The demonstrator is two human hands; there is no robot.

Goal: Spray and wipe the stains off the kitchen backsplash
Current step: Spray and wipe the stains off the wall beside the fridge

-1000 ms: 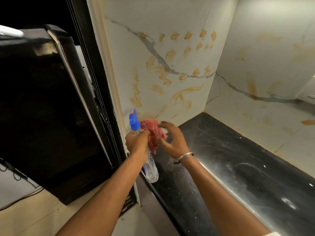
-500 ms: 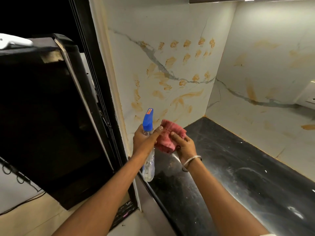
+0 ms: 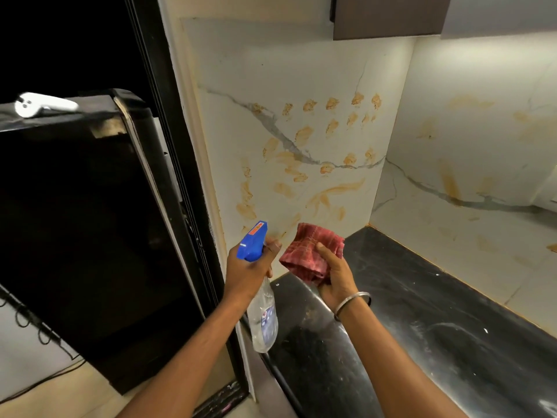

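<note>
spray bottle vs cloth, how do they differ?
The spray bottle is rigid clear plastic with a blue trigger head; the cloth is soft, red-checked and folded.
The left hand grips the bottle at its neck; the right hand holds the cloth, thumb on top.
The bottle's body hangs below the fist; the cloth sits bunched in the palm.
Shared: both are held above the counter, in front of the stained backsplash.

The left hand (image 3: pixel 247 267) is hiding the neck of the spray bottle (image 3: pixel 265 321) — its label is showing too small to read. The cabinet (image 3: pixel 388 16) overhead is running off the top edge.
</note>
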